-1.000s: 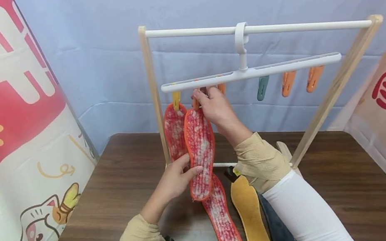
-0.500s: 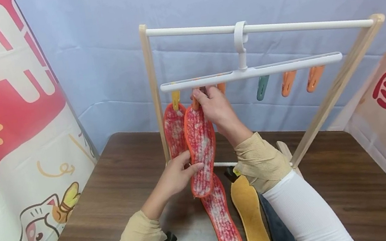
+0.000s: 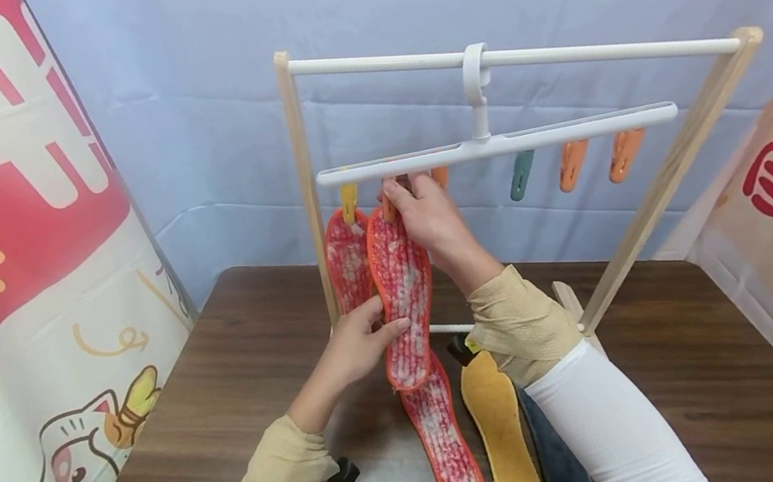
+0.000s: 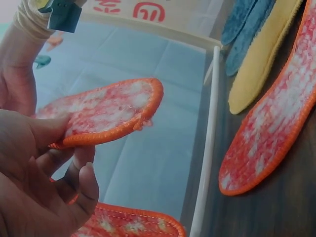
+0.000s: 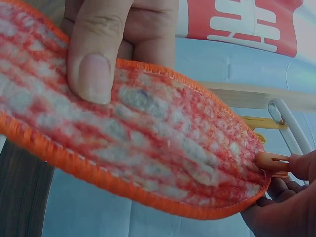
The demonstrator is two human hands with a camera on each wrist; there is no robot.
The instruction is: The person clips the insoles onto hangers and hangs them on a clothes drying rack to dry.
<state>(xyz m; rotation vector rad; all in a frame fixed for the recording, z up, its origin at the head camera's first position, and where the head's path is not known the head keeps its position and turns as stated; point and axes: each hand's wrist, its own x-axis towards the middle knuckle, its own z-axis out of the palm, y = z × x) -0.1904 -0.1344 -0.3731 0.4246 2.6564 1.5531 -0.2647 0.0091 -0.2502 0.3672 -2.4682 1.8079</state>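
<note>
The left hand (image 3: pixel 354 349) pinches the red-and-white, orange-edged fabric insole (image 3: pixel 405 288) at its nine-o'clock edge. Beyond, the right hand's fingers pinch the orange plastic clip (image 5: pixel 268 161) at the insole's twelve-o'clock end, under the white plastic hanger (image 3: pixel 566 131). Risk assessed: shallow clip overlap could let the insole drop.

The red-and-white insole (image 3: pixel 405 297) I hold shows only in part.
In the head view, my right hand (image 3: pixel 432 217) partly covers the orange clip (image 5: pixel 269 161) at its top, and my left hand (image 3: pixel 357 342) overlaps its edge. That hand and the held insole hide the lower part of the hanging insole (image 3: pixel 347 257) behind. My right sleeve (image 3: pixel 616 424) blocks some of the dark blue insole (image 3: pixel 559 458), which runs out of the bottom edge. The right wrist view crops the held insole at the left.
</note>
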